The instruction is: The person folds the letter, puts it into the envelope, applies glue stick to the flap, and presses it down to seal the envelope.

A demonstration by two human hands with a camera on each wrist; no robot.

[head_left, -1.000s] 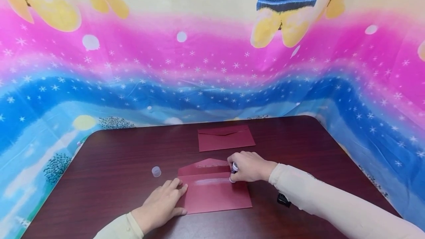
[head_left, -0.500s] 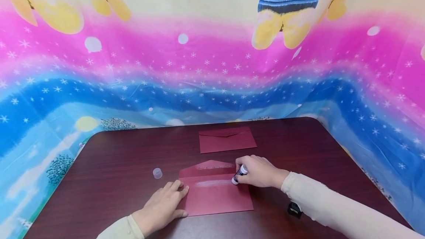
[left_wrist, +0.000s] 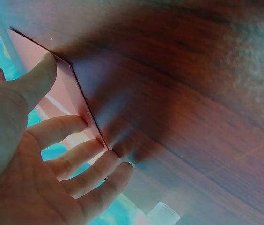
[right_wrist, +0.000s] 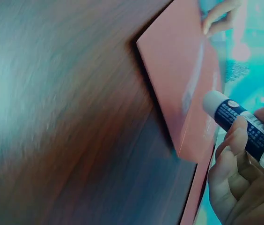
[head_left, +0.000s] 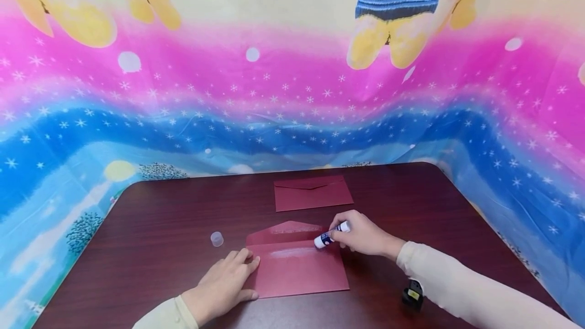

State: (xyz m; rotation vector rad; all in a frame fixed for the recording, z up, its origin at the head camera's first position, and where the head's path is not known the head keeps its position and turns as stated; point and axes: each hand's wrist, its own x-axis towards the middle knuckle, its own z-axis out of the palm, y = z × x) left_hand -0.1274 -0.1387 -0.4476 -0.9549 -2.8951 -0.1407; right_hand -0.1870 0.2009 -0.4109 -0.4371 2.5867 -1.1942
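Observation:
A red envelope (head_left: 299, 273) lies on the table with its flap (head_left: 285, 232) folded out toward the back. Whitish glue streaks show on the flap and just below the fold. My left hand (head_left: 224, 283) rests on the envelope's left edge, fingers spread, thumb near the front corner; the left wrist view shows the fingertips along that edge. In my right hand (head_left: 363, 235) is a glue stick (right_wrist: 239, 124), pinched between thumb and fingers. It is tilted, its white end above the right part of the envelope; whether it touches the paper I cannot tell.
A second red envelope (head_left: 313, 194), flap folded down, lies farther back. The clear cap (head_left: 217, 238) is on the table left of the open envelope. Behind the dark wooden table (head_left: 183, 207) hangs a colourful printed cloth (head_left: 274, 90).
My right hand has moved to the right and turned, so more of the glue stick shows, now slanting up to the right. The left hand stays in place on the envelope.

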